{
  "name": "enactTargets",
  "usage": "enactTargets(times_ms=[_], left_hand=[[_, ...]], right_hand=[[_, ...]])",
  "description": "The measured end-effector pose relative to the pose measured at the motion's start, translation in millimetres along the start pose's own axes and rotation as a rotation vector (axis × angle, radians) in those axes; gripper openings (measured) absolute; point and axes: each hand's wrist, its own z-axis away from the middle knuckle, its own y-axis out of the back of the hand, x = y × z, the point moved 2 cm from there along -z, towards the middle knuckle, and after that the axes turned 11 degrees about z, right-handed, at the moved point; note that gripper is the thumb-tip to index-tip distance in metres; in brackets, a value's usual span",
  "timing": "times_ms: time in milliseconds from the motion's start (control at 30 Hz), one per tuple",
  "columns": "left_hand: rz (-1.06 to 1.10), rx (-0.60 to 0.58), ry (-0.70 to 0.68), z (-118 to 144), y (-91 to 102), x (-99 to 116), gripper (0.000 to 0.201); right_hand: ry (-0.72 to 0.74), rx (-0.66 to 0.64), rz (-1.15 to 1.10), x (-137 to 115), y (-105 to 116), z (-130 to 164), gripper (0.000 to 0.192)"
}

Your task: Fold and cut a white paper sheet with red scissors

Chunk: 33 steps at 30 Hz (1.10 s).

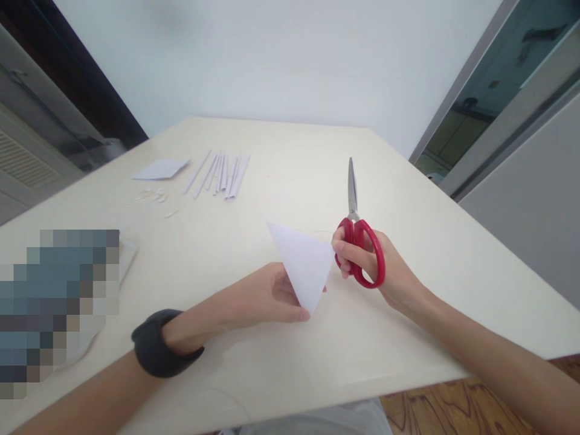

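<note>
Head view, left hand (267, 296) pinching folded white paper (302, 263), right hand (380, 266) gripping red scissors (357, 241) (blades closed), cream table (290, 163).

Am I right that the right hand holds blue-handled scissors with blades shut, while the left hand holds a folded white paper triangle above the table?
Not quite: the scissors have red handles, not blue. The head view shows the right hand gripping them with blades shut, pointing away from the person, and the left hand holding the folded white paper triangle above the table.
</note>
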Motion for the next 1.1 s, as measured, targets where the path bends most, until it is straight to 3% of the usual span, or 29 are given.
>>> enactTargets(times_ms=[233,433,533,600,733,900,1100], left_hand=[[0.039,-0.121,0.029,-2.3,0.2,-6.7,0.016],[-0.004,-0.058,-0.014,1.7,1.8,-12.8,0.034],[-0.046,0.009,-0.004,3.9,4.3,-11.9,0.034],[-0.042,-0.007,0.029,2.8,5.3,-11.4,0.036],[0.131,0.088,-0.087,-4.1,11.1,-7.7,0.024],[0.216,0.397,-0.142,-3.9,22.2,-5.0,0.011],[0.237,0.415,-0.176,2.8,19.3,-0.4,0.019]], right_hand=[[-0.034,0.016,-0.010,2.3,0.7,-0.7,0.014],[-0.108,-0.015,-0.046,6.1,0.6,-0.7,0.015],[-0.148,-0.022,-0.088,6.8,-1.7,-3.2,0.016],[-0.169,-0.018,-0.109,6.0,-3.5,-4.4,0.016],[-0.211,-0.019,-0.099,3.1,-6.8,-3.7,0.013],[-0.245,-0.050,-0.071,1.7,-9.9,-1.3,0.013],[-0.253,-0.108,-0.070,3.1,-13.8,1.9,0.012]])
